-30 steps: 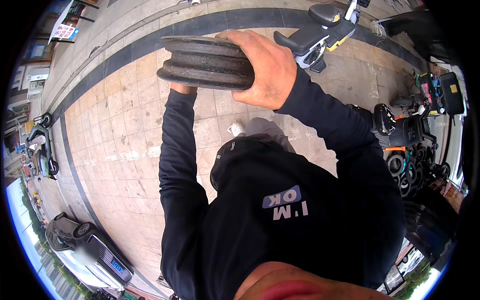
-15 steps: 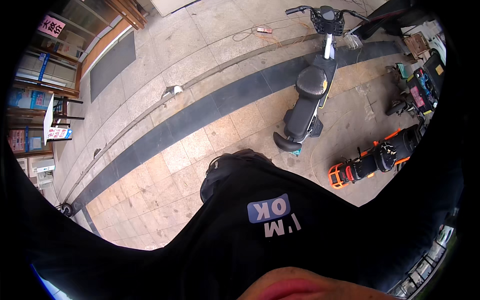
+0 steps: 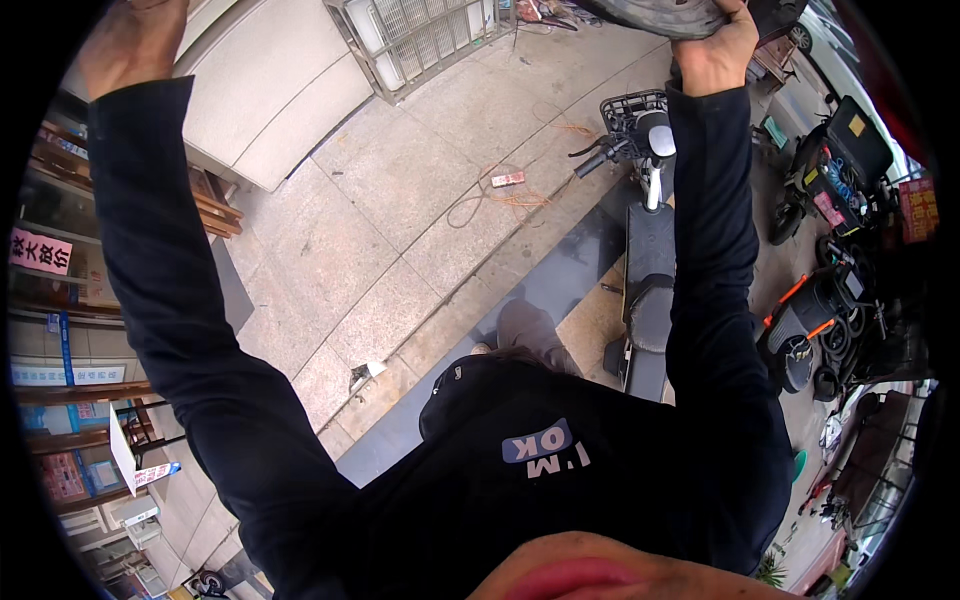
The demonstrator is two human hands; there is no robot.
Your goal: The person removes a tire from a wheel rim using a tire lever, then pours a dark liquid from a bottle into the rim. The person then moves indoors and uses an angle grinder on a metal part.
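Note:
My left hand (image 3: pixel 133 45) is raised at the upper left, near a pale wall panel (image 3: pixel 280 90). Its fingers run out of the picture, so what they do is hidden. At the top right, my right hand (image 3: pixel 718 55) is raised too, closed on the edge of a dark, curved, rubbery-looking thing (image 3: pixel 660 15) with a scuffed grey surface. The upper part of that thing is cut off by the rim, and I cannot make out its kind. Both arms are stretched far out in black sleeves.
A white and black electric scooter (image 3: pixel 650 300) stands close by my right arm. Ahead, an orange cord with a red and white block (image 3: pixel 508 179) lies on the paving near a metal grille cage (image 3: pixel 420 40). More scooters (image 3: pixel 800 330) stand at the right; shop windows line the left.
Both my arms have come up into view, and the right hand now holds the dark curved thing. I have moved forward and turned, so the scooter now sits beside me.

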